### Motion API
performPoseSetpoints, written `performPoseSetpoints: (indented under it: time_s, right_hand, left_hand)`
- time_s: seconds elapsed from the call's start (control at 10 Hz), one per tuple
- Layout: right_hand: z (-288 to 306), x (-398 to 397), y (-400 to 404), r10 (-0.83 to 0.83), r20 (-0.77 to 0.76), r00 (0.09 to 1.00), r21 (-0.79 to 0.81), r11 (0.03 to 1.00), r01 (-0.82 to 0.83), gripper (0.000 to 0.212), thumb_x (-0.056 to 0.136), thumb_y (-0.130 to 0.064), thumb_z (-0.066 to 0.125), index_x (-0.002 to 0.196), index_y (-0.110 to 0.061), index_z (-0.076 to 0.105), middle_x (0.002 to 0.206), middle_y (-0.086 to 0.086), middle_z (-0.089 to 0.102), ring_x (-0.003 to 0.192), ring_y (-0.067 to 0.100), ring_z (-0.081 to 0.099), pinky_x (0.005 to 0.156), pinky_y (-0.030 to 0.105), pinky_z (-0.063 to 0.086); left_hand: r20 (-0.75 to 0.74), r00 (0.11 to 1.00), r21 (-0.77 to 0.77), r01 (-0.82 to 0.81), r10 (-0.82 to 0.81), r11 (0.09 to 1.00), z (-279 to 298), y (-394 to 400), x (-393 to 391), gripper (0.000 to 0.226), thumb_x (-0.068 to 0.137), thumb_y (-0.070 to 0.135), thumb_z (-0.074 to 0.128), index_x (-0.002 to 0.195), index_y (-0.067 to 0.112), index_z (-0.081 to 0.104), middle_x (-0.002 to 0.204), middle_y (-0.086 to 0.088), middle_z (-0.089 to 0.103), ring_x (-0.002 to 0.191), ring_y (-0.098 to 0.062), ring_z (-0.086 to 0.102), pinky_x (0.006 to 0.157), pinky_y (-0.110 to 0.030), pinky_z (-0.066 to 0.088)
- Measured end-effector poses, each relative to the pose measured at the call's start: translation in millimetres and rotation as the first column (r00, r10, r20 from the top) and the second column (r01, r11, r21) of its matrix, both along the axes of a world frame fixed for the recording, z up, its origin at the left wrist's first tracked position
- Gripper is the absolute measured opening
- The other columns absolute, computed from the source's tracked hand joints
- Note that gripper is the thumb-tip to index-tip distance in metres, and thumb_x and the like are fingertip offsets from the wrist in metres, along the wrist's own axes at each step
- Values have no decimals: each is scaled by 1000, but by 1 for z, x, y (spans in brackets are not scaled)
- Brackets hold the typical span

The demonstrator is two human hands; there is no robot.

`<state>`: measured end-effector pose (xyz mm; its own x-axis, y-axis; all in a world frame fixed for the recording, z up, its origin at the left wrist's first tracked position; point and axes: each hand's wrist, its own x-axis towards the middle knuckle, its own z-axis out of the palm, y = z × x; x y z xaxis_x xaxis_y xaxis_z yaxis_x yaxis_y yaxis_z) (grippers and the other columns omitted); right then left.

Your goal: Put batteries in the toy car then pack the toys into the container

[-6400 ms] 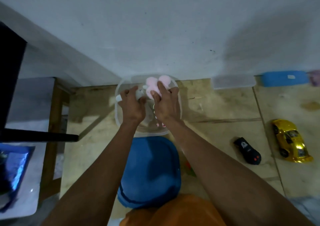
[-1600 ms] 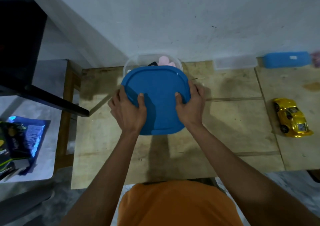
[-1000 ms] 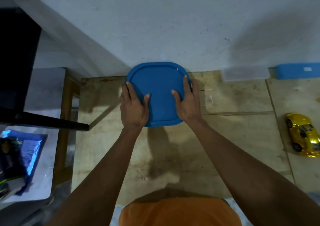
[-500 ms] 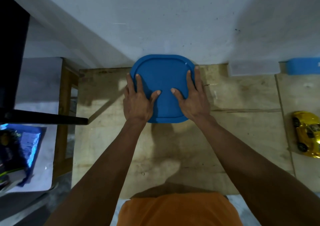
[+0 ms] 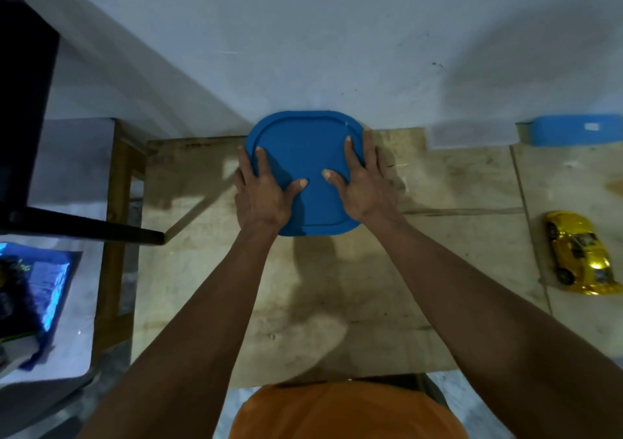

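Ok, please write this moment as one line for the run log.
step: closing container | blue lid: on container | left hand: flat on lid | right hand: flat on lid | yellow toy car: outside, on table

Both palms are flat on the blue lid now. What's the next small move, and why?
Probably press down along the blue lid rim to seat it. The left hand and right hand lie flat on it with fingers straight, and whether it has snapped shut cannot be told. Note the yellow toy car sits unpacked on the table, so the lid may need to come off again.
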<state>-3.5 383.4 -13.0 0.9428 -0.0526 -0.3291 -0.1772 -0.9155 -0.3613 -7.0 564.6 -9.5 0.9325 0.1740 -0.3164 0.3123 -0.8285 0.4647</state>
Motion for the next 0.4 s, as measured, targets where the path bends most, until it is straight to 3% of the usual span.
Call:
performPoseSetpoints:
  time_s: [0.1,0.2,0.3,0.4]
  right_hand:
    - [8,3,5,0,5,1000,-109,994,0,76,97,-68,28,158,-28,8,165,0,-8,149,33,4,109,58,33]
    - [18,7,3,24,-52,998,-63,998,-27,76,97,-66,32,157,-26,11,165,-1,-6,150,33,2,113,57,30]
    - [30,0,-9,5,-94,996,110,994,5,70,99,-59,37,157,-28,15,166,-4,-5,152,30,-4,120,54,20]
    - [42,-28,-18,-61,19,998,197,979,56,63,100,-48,44,155,-24,24,165,1,12,150,28,8,120,48,21]
  left_hand:
    - [-18,1000,14,-5,5,1000,0,-1,0,103,84,71,57,159,19,9,166,-7,-5,150,-38,4,112,-61,33]
    - [-61,998,90,-9,14,996,6,-3,-2,103,82,78,51,158,23,9,164,-9,2,150,-38,5,112,-65,30]
    - [-116,993,203,5,19,979,17,-6,0,104,82,80,49,159,23,9,165,-8,1,151,-38,2,116,-64,19]
    - [6,1000,234,-11,10,972,29,-21,-9,89,91,68,51,157,18,17,166,-10,4,151,-39,5,119,-61,16]
